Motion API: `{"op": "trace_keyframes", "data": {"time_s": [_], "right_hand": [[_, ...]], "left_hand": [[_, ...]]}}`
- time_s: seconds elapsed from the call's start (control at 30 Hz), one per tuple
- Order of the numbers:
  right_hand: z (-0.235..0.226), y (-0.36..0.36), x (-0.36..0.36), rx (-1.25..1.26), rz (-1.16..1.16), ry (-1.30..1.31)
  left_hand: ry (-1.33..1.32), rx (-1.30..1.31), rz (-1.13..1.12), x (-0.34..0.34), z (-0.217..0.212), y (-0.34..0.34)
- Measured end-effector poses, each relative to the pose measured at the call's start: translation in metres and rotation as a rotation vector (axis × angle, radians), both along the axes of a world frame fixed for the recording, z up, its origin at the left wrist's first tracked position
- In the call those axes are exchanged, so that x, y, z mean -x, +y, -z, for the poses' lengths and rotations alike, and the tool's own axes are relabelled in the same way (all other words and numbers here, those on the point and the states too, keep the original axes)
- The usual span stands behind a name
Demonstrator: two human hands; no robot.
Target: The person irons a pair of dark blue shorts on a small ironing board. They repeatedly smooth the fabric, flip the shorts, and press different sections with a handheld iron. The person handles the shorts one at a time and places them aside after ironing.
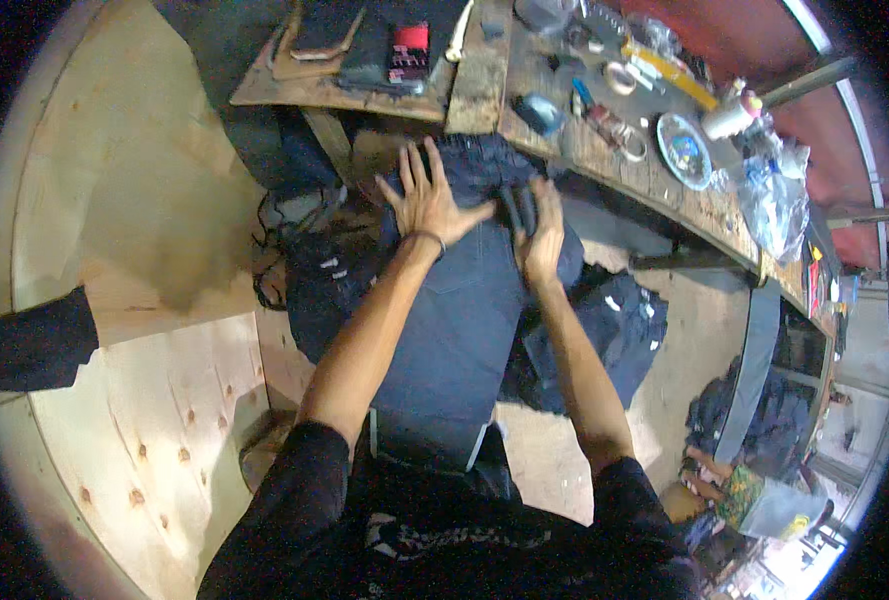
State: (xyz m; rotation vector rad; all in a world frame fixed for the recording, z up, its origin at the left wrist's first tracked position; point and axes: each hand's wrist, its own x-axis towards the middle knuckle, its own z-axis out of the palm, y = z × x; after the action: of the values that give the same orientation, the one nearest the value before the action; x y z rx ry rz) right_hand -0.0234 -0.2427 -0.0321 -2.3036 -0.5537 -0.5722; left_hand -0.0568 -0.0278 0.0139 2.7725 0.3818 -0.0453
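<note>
A dark navy garment [442, 335], which looks like trousers, lies stretched out in front of me over a narrow support. Its far end [494, 158] is gathered and bunched against the workbench edge. My left hand [426, 205] rests flat on the cloth with the fingers spread and a thin band round the wrist. Along the garment's right side my right hand [542, 235] is held with its fingers stretched out, touching a raised dark fold [517, 208]. Part of that fold is hidden by the hand.
More dark cloth with white tags [604, 335] is heaped on both sides. A wooden workbench [654, 190] runs across the far right, carrying a blue-rimmed dish [683, 150], a thread cone [732, 118] and tape rolls. Plywood panels [154, 430] stand at left. Another person's legs [704, 472] show lower right.
</note>
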Motion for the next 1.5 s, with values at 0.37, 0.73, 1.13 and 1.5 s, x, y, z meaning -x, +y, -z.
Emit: {"op": "trace_keyframes", "data": {"time_s": [0.37, 0.73, 1.13, 1.5], "right_hand": [[-0.095, 0.020, 0.059, 0.034, -0.623, 0.711], [-0.049, -0.030, 0.169, -0.123, -0.782, 0.759], [-0.096, 0.011, 0.051, -0.063, -0.530, 0.589], [-0.069, 0.002, 0.140, -0.163, -0.633, 0.818]], "left_hand": [[0.087, 0.202, -0.077, -0.078, 0.006, 0.005], [-0.332, 0.094, 0.109, -0.089, 0.024, 0.002], [-0.182, -0.007, 1.163, -0.073, 0.020, 0.068], [-0.193, 0.029, 1.129, -0.080, 0.030, 0.066]]}}
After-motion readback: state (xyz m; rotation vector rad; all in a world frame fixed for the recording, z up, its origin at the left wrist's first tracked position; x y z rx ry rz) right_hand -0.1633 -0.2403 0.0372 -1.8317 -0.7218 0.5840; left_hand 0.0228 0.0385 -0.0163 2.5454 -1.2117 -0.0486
